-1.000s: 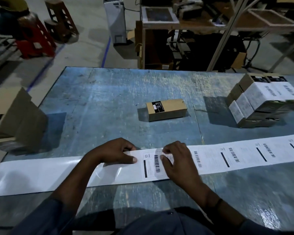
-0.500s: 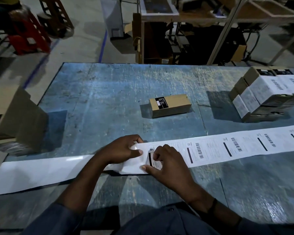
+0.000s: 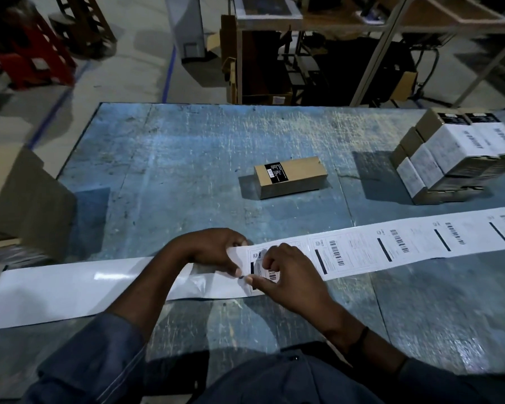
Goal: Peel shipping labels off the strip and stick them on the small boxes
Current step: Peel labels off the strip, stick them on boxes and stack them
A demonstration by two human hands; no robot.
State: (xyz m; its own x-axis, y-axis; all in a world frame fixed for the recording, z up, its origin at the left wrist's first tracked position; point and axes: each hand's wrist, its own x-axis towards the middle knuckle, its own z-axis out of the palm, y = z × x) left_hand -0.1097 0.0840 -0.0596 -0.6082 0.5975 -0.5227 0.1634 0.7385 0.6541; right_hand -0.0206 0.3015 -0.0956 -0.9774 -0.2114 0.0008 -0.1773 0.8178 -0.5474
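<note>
Two grips: both closed on the label strip, along the near side of the blue surface.
Left hand: pinches the strip just beside the first label.
Right hand: pinches that label's edge.
Small box: black-stickered, lies alone beyond the strip.
Labelled boxes: stacked far right.

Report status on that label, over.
Left hand holds strip, right hand pinches label. Small box mid-table, no shipping label. Nothing between hands and box.
</note>
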